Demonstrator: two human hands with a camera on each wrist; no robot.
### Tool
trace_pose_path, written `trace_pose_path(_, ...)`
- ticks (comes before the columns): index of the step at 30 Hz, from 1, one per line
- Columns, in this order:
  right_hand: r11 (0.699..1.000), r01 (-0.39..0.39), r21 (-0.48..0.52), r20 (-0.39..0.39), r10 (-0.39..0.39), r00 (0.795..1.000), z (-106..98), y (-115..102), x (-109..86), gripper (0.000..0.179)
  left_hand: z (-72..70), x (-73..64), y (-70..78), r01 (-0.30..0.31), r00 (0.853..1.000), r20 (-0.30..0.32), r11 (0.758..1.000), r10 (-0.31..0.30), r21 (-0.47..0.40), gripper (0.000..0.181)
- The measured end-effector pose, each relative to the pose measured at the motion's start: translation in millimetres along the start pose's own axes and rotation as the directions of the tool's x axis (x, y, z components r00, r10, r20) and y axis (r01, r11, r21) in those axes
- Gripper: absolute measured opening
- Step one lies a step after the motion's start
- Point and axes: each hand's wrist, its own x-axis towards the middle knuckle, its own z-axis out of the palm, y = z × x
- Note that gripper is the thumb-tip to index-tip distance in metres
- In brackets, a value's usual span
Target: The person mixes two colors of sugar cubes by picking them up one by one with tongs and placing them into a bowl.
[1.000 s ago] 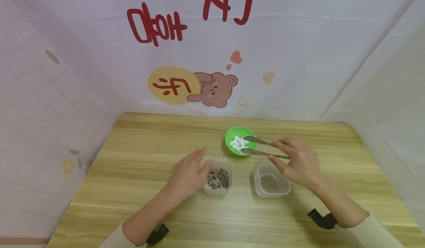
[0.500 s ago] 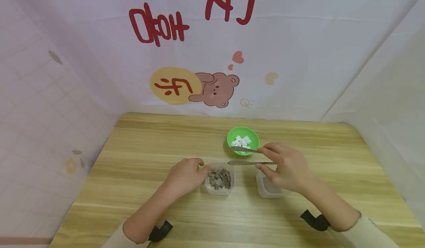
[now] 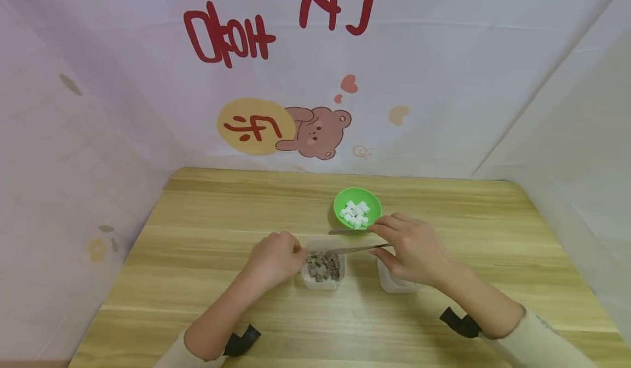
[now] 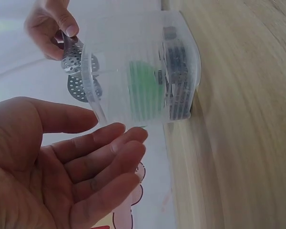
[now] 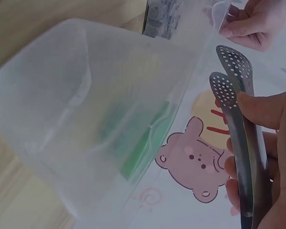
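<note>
My right hand (image 3: pixel 411 247) holds a pair of metal tongs (image 5: pixel 239 148) with perforated tips, their two arms spread apart. One tip is over the clear plastic container (image 3: pixel 322 287), which holds several small brown cubes (image 3: pixel 315 270); the other tip is near the green bowl's front edge. Nothing shows between the tips. My left hand (image 3: pixel 276 258) is at the container's left side. In the left wrist view its thumb and forefinger (image 4: pixel 109 135) meet the container's rim corner, the other fingers loosely bent beside it.
The green bowl (image 3: pixel 374 206) stands behind the containers with several white cubes (image 3: pixel 356 212) in it. A second clear container (image 3: pixel 394 287) sits under my right hand, partly hidden. A white printed cloth (image 3: pixel 429 72) rises behind the wooden table (image 3: pixel 236 198).
My right hand and the tongs have moved left and down, from over the green bowl to the brown cubes. My left hand's fingers have drawn in to the container's rim.
</note>
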Motion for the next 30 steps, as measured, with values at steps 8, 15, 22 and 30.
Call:
trace_pose_path(8, 0.994, 0.103, -0.037, 0.062, -0.101, 0.993, -4, -2, 13.0, 0.030, 0.6, -0.4, -0.7, -0.013, 1.000, -0.001, 1.000, 0.013, 0.007, 0.053)
trace_pose_path(15, 0.973, 0.210, -0.093, 0.139, -0.196, 0.971, -6, -5, 27.1, 0.021, 0.7, -2.0, -1.6, 0.001, 1.000, 0.005, 1.000, -0.001, -0.029, 0.053)
trace_pose_path(22, 0.934, 0.310, -0.178, 0.233, -0.266, 0.935, -10, -14, 41.9, 0.018, 2.6, -2.0, -1.5, -0.008, 1.000, 0.014, 0.999, 0.009, -0.035, 0.052)
trace_pose_path(30, 0.866, 0.404, -0.293, 0.355, -0.294, 0.887, -7, -31, 54.4, 0.013, 3.2, 0.3, -0.9, -0.028, 0.999, 0.017, 0.999, 0.029, -0.020, 0.047)
